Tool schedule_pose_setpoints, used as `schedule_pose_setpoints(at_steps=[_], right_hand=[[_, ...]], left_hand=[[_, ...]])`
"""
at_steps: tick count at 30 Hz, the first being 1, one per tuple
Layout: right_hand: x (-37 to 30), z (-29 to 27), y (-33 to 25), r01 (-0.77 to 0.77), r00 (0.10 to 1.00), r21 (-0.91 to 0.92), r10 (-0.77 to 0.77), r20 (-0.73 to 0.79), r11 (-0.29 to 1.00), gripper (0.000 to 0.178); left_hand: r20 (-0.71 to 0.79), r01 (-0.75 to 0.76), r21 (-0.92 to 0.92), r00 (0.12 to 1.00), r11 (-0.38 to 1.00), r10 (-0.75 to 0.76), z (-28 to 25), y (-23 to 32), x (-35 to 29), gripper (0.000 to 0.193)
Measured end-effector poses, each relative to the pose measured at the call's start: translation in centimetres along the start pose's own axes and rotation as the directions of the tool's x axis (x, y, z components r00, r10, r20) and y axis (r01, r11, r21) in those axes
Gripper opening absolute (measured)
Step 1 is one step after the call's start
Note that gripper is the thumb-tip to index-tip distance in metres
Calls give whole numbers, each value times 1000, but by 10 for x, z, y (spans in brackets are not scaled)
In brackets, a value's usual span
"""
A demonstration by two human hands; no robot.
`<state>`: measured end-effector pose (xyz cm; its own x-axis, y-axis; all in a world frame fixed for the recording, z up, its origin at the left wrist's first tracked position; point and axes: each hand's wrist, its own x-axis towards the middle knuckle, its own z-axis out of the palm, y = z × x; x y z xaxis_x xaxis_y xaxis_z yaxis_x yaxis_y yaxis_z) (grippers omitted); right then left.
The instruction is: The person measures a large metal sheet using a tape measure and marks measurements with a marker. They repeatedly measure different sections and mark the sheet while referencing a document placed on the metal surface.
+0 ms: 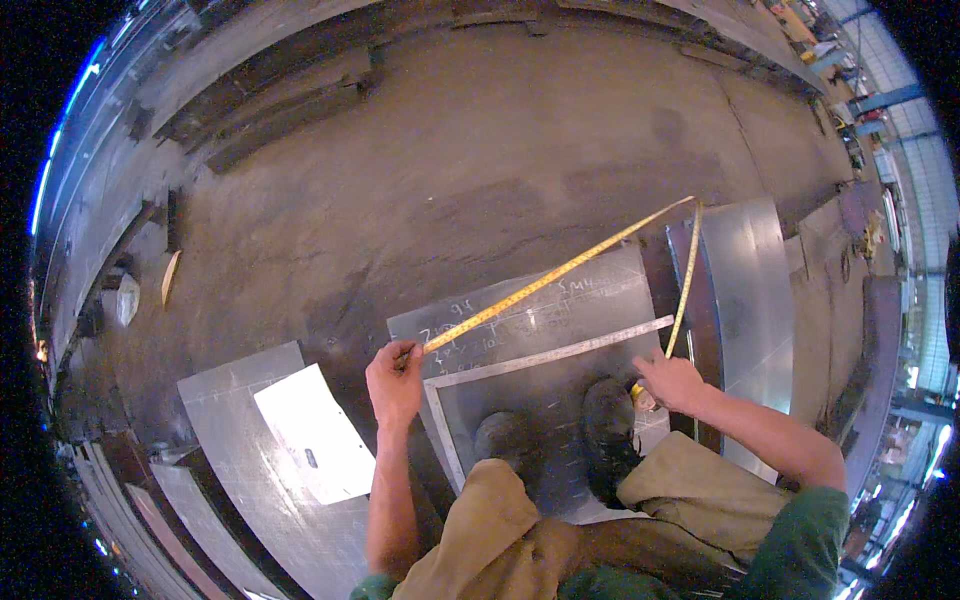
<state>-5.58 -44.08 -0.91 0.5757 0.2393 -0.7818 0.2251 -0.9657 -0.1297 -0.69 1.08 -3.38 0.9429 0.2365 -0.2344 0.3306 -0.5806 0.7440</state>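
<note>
A yellow tape measure blade (560, 270) is pulled out and folded at a sharp bend on the far right. Pinched between the fingers of my left hand (395, 385) is the blade's free end. My right hand (670, 384) closes around the tape measure, whose round case (643, 398) shows partly below the fingers, beside my boot. Between my hands a large L-shaped steel square (550, 356) lies on a grey metal plate (625, 268) marked with chalk writing. The blade passes above the plate, and its other leg runs down to my right hand.
My dark boots (606, 425) stand on the plate, inside the square's angle. On the left, a white sheet of paper (315, 430) with a small dark object rests on another metal plate (215, 400). A shiny curved plate (755, 300) lies at right. Long steel pieces (290, 120) edge the brown floor.
</note>
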Motion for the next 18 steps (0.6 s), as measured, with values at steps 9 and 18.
schedule_pose_setpoints(at_steps=[9, 18], right_hand=[[-24, 120, -3, -142, 883, 540, 353, -310, 830, 60], [-10, 103, -16, -282, 828, 571, 496, -261, 771, 51]], left_hand=[[117, 73, -29, 991, 997, -70, 22, 0, 8, 23], [91, 17, 38, 996, 999, -21, 27, -2, 8, 20]])
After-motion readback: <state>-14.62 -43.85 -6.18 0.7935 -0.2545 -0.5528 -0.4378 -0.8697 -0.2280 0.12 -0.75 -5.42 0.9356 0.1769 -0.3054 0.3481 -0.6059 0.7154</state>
